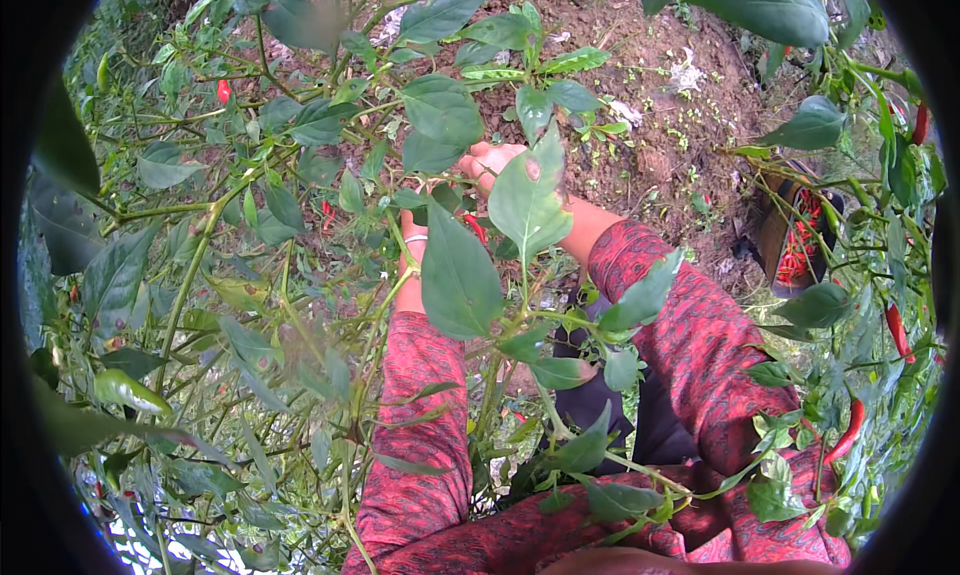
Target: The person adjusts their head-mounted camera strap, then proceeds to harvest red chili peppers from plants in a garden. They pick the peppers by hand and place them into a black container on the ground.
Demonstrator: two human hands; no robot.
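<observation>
Both my arms, in red patterned sleeves, reach in among the stems and leaves of a chilli plant. My left hand [414, 226], with a pale band at the wrist, is mostly hidden behind leaves. Close to its right, my right hand [489, 162] has its fingers curled at the foliage; whether it holds anything is hidden. A red chilli pepper [475, 228] hangs just below the hands, beside a large leaf [459, 275]. Another leaf [527, 200], with a brown spot, covers part of my right hand and wrist.
A container of picked red chillies [799, 237] stands on the ground at the right. Red chillies [846, 431] hang on the plants at the right edge, and a green chilli [131, 392] at the left. Branches cross the view. Bare soil [660, 125] lies beyond my hands.
</observation>
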